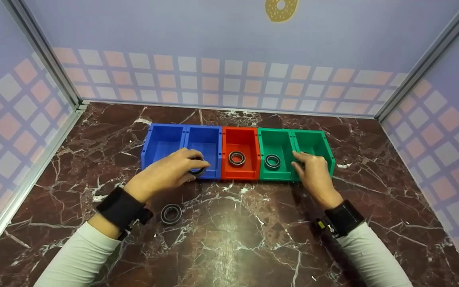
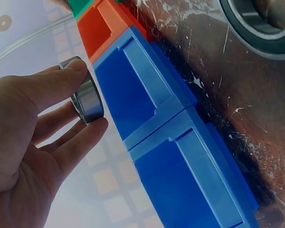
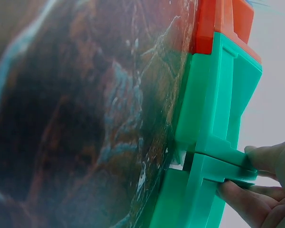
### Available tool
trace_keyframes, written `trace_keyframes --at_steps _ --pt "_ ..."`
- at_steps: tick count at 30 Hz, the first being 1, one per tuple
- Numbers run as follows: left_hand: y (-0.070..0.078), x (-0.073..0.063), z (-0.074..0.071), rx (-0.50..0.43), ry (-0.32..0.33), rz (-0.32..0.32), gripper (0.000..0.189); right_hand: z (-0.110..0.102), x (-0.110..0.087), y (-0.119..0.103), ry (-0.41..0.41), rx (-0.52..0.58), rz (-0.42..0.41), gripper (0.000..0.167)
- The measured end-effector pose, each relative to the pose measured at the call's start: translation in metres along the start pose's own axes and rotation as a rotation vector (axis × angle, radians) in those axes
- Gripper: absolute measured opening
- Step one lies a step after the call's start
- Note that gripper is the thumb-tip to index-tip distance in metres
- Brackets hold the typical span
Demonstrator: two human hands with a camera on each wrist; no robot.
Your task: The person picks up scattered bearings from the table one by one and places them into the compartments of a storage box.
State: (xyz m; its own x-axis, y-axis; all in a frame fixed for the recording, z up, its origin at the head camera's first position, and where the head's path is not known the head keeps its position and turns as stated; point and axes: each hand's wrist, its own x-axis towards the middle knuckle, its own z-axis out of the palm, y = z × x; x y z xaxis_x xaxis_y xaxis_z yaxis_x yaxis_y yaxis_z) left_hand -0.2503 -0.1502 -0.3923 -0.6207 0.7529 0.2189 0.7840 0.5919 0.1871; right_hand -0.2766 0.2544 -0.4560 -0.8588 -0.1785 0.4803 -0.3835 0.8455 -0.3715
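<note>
And the left hand (image 1: 169, 171) has a bearing (image 2: 91, 103) pinched in its fingers, above the blue bin (image 1: 203, 137) just left of the red bin (image 1: 240, 136); right hand (image 1: 315, 171), right of the red bin, grips adjoining walls of two green bins (image 1: 276, 138)

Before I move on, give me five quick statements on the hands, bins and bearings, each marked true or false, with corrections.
1. The left hand holds a bearing. True.
2. The red bin has nothing in it. False: a second bearing lies in the red bin.
3. The right hand pinches where the two green bins meet. True.
4. All the visible bearings are in bins or in a hand. False: a third bearing lies on the table, in front of the bins.
5. The red bin stands between the blue bins and the green bins. True.
</note>
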Motion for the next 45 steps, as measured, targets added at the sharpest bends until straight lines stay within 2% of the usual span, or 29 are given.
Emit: trace_keyframes --at_steps 14,21,28,37,45 --pt "-0.009 0.007 0.001 -0.02 0.002 -0.02 0.045 0.0 -0.001 0.0 0.005 -0.025 -0.011 0.034" --pt "-0.012 0.012 0.0 -0.027 -0.023 -0.065 0.048 -0.001 -0.001 -0.001 -0.003 -0.009 -0.009 0.034" --pt "-0.018 0.016 0.003 -0.036 0.008 -0.065 0.048 -0.001 -0.001 0.0 -0.003 -0.005 -0.004 0.035" --pt "-0.029 0.018 0.007 -0.056 0.002 -0.112 0.049 -0.001 0.0 0.0 -0.004 -0.011 -0.011 0.035" --pt "-0.031 0.022 0.007 -0.076 0.021 -0.094 0.045 -0.002 -0.001 -0.001 -0.02 -0.004 0.003 0.035"
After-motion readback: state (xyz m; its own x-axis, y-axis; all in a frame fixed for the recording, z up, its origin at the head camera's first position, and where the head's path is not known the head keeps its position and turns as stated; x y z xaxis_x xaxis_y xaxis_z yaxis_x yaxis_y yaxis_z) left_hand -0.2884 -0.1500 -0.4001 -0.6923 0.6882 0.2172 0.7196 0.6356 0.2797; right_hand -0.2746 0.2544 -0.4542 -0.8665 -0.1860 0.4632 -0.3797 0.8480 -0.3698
